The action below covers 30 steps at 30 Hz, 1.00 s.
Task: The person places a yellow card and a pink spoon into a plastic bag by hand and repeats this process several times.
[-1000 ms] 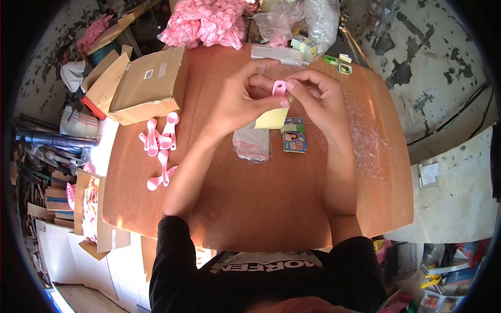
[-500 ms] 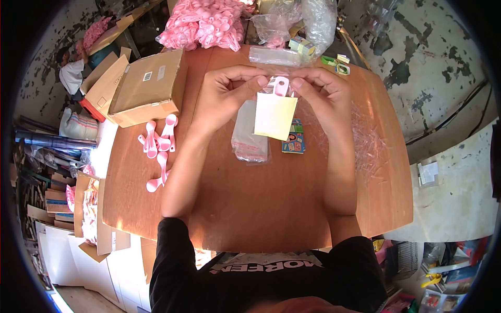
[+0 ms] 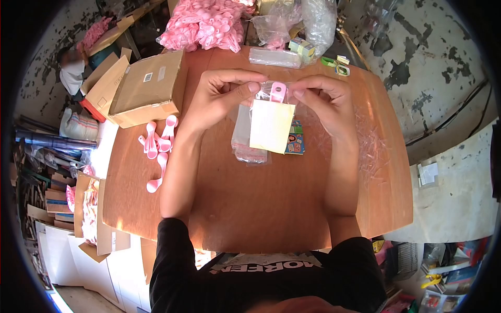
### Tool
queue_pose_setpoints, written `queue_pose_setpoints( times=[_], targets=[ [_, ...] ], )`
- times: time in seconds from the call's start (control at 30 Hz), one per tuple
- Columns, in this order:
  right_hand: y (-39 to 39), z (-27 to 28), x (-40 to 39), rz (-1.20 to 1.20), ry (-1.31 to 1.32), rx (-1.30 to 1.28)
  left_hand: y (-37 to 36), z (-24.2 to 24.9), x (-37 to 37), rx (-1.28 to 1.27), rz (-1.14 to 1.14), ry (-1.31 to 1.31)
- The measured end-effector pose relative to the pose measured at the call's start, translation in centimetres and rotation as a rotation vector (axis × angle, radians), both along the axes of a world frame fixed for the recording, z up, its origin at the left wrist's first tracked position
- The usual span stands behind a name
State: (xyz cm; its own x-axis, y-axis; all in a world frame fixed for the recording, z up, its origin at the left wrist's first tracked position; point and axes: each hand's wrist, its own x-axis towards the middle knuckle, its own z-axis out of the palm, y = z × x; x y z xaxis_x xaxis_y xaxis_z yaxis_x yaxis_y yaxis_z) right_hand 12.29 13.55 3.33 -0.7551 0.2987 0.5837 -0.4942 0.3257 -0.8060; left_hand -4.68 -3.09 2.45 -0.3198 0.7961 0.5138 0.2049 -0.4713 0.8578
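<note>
Between both hands hangs a clear plastic bag [image 3: 265, 93] with a pale yellow card [image 3: 271, 128] in it, and a pink plastic spoon's handle [image 3: 278, 92] shows above the card. My left hand [image 3: 222, 101] pinches the bag's upper left corner with thumb and forefinger. At the upper right corner, my right hand [image 3: 326, 101] does likewise. Below lie a stack of clear bags [image 3: 245, 148] and printed blue cards [image 3: 297, 143], both partly hidden by the held card. Several pink spoons [image 3: 151, 143] rest left of my left forearm.
A cardboard box [image 3: 146, 88] stands at the table's left. Behind are a heap of pink spoons [image 3: 203, 26] and a flat clear plastic pack [image 3: 275, 57]. Green tape rings [image 3: 342, 69] lie far right, with clear strips [image 3: 373, 148] nearer. A person [image 3: 71, 73] is at far left.
Both hands have come slightly lower and toward me with the bag, its card shifting a little left. The thumbs sit farther apart at the top corners, showing more of the bag.
</note>
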Motion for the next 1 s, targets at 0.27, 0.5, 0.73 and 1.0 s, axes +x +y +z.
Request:
queue_pose_setpoints(
  times=[0.27,0.5,0.73,1.0],
  targets=[
    [0.3,0.3,0.5,0.062,-0.014,0.136,0.0,-0.2,-0.5,0.04,-0.046,0.069],
    [0.4,0.5,0.7,0.056,-0.019,0.189,-0.2,-0.1,-0.4,0.062,-0.057,0.114],
    [0.5,0.6,1.0,0.177,-0.082,0.129,-0.4,0.0,-0.4,0.057,-0.096,0.001],
    [-0.6,0.6,0.8,0.069,-0.02,0.12,-1.0,0.2,-0.2,0.06,0.032,0.046]
  ],
)
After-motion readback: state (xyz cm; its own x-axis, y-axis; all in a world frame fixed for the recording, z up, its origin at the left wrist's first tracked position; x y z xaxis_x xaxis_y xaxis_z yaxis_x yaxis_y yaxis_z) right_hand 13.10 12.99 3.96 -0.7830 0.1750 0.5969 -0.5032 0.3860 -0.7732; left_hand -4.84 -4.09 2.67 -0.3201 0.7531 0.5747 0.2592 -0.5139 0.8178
